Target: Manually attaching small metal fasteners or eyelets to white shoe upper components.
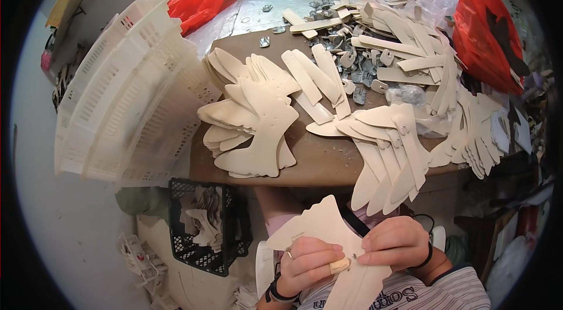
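Observation:
A flat cream cut piece, wide and curved like a shoe upper, is held low in front of my body. My left hand grips it from the left, fingers folded over it, with a tan wrap or patch near the fingertips. My right hand pinches the piece's right side beside a small dark spot or hole. Any small part between the fingertips is too small to make out. Beyond my hands, matching pieces with straps attached lie fanned at the table's near edge. Left of them rests a stack of similar pieces.
Loose cream straps and a heap of grey metal buckles cover the brown table. White plastic baskets stand at left. Red bags hang right and lie behind. A black crate with scraps sits below.

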{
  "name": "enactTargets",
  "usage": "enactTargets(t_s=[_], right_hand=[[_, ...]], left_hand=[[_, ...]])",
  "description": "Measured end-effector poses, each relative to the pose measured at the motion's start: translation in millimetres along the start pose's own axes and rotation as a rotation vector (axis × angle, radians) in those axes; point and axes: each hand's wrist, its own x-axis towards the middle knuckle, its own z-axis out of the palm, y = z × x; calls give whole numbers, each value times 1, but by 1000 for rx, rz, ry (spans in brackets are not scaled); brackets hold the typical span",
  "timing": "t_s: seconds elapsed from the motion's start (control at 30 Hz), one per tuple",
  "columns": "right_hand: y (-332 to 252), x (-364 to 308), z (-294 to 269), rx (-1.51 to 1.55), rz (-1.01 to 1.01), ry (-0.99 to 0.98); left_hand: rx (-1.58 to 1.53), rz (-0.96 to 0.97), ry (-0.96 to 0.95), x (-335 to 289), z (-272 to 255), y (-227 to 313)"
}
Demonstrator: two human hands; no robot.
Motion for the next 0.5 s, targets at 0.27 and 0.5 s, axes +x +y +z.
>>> enactTargets(t_s=[0.27, 0.5], right_hand=[[-4, 3, 8, -208, -78, -38], [-4, -1, 4, -115, -10, 49]], left_hand=[[255, 198, -86, 7, -11, 3], [86, 92, -59, 19, -12, 4]])
